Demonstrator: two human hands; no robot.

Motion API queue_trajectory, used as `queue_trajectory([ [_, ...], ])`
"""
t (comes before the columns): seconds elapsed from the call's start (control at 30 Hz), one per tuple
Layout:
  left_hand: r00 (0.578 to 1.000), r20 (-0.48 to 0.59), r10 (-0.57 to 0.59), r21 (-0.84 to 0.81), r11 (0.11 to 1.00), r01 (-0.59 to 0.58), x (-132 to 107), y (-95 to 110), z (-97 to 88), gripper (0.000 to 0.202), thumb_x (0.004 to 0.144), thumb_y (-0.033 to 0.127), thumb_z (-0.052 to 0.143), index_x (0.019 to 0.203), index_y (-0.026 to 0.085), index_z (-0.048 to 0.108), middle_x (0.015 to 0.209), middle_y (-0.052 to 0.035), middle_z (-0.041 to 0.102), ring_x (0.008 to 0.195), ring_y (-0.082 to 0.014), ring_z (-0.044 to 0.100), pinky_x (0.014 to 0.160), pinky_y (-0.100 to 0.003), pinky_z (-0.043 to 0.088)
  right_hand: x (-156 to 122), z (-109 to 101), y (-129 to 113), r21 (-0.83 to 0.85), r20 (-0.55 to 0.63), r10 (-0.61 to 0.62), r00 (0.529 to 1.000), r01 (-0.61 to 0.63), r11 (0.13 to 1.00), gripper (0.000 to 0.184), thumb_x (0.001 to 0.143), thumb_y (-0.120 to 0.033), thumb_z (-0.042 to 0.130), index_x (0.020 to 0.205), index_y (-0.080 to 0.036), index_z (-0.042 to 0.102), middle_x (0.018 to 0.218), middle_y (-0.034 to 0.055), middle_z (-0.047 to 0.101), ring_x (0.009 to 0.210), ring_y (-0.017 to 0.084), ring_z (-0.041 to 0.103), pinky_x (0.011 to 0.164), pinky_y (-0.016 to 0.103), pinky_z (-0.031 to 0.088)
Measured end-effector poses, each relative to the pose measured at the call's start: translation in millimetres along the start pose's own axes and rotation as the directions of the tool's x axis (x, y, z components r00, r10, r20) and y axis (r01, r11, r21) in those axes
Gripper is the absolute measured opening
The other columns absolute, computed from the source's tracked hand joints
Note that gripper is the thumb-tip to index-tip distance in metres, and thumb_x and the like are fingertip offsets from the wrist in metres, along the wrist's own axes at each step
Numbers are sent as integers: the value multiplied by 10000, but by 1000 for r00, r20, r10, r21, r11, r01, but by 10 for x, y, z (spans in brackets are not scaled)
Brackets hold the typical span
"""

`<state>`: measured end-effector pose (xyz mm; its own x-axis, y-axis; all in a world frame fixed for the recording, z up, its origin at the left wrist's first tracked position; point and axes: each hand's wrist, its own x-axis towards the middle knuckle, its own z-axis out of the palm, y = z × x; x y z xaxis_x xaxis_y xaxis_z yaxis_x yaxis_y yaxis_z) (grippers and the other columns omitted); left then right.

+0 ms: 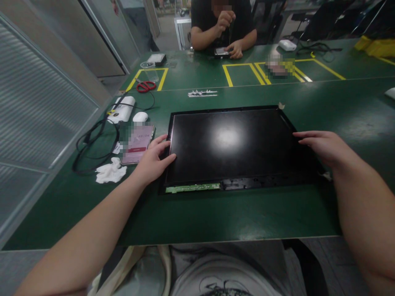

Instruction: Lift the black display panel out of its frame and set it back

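Observation:
A black flat display panel (pixel 247 144) lies face up on the green table in front of me, with a bright reflection on its screen. Along its lower left edge runs a thin green circuit board (pixel 193 188). My left hand (pixel 157 158) grips the panel's left edge, thumb over the border and fingers along the side. On the opposite side, my right hand (pixel 322 146) has its fingers closed at the right edge; its thumb is partly hidden. Bits of tape (pixel 281 106) stick out at the right corners.
Left of the panel are a phone (pixel 138 144), crumpled tissue (pixel 111 170), a white mouse-like object (pixel 140 117), black cables (pixel 92 142) and red-handled scissors (pixel 146 86). White strips (pixel 203 93) lie behind the panel. Across the table a person (pixel 224 28) works on a small device (pixel 221 52).

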<state>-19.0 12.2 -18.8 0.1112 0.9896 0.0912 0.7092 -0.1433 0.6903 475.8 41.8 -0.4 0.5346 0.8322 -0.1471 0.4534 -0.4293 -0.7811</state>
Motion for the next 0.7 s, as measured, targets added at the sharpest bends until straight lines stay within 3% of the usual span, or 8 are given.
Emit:
queue_trajectory([
  [0.7, 1000, 13, -5, 50, 999, 5, -15, 48, -24, 505, 865, 396, 652, 1325, 187, 666, 1640, -150, 421, 1504, -363, 416, 1242, -568, 338, -92, 17, -77, -58, -12, 18, 1000, -19, 998, 336, 699, -136, 680, 991, -226, 821, 1066, 55, 779, 1129, 221, 657, 1138, 393, 416],
])
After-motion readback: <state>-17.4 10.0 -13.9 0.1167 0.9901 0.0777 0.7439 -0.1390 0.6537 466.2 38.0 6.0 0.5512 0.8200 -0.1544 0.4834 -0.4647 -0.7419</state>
